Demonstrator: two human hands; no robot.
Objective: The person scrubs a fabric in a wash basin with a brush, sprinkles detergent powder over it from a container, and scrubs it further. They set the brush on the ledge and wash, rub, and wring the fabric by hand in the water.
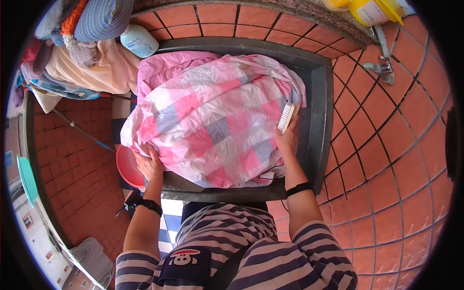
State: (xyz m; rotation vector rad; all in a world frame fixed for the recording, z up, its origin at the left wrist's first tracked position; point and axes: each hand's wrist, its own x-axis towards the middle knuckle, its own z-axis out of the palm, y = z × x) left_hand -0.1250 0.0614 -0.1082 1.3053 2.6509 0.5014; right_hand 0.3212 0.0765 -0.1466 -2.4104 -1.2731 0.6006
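A large pink, white and grey checked cloth (212,121) lies bunched in the dark stone basin (319,121), wet, with patches of suds on it. At the cloth's right edge, my right hand (288,137) grips a scrubbing brush (287,116) with pale bristles facing left. My left hand (150,164) rests on the lower left edge of the cloth, its thumb apart from the other fingers, which lie along the fabric. Plain pink fabric (169,65) shows at the cloth's upper left.
A pale blue bottle (139,42) stands at the basin's back left corner, beside piled clothes (96,65). A pink bowl (126,166) is left of the basin. On the right tiled wall is a metal tap (382,67), below a yellow container (372,12).
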